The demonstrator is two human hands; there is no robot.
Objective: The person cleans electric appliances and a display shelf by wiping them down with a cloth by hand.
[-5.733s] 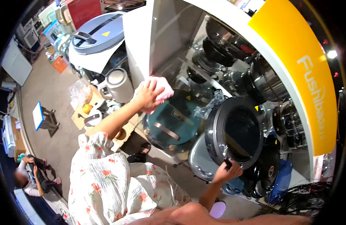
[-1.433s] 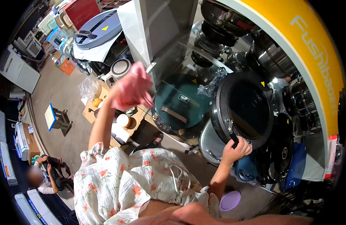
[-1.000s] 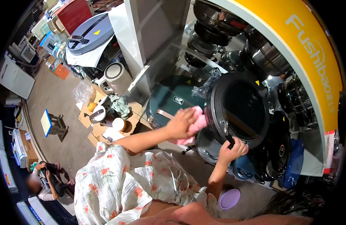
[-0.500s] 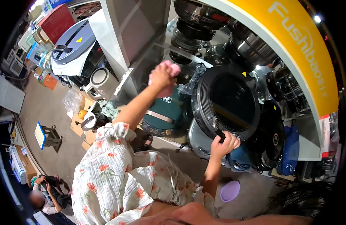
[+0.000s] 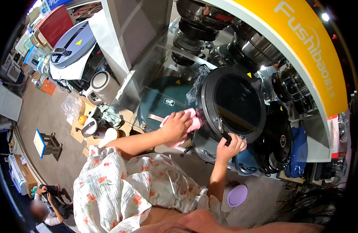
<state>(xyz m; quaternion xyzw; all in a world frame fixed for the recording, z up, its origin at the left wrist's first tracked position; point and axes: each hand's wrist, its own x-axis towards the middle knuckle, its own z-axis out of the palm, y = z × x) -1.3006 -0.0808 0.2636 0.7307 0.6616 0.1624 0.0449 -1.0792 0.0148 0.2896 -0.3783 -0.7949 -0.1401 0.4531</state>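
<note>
My left hand [image 5: 175, 129] is closed on a pink cloth [image 5: 193, 119], pressed down near the front edge of a glass shelf [image 5: 159, 62]. A dark green round electric griddle [image 5: 163, 91] with a pinkish strap handle lies beside and behind that hand. My right hand [image 5: 231, 148] grips the black handle [image 5: 226, 136] of a large round black electric griddle [image 5: 237, 103]. This griddle is tilted, its near rim raised toward me. Clear crumpled plastic wrap [image 5: 198, 83] sits against its left side.
Several glass-lidded pots [image 5: 260, 42] stand at the back of the shelf. Black pans [image 5: 274, 143] and a blue wrapped item [image 5: 298, 151] are at the right. A purple basin [image 5: 237, 195] and a small stool [image 5: 47, 143] stand on the floor. Another person [image 5: 50, 206] sits at lower left.
My left hand has moved with the pink cloth toward me and slightly right, from over the green griddle to the shelf's front edge. My right hand keeps its grip on the handle.
</note>
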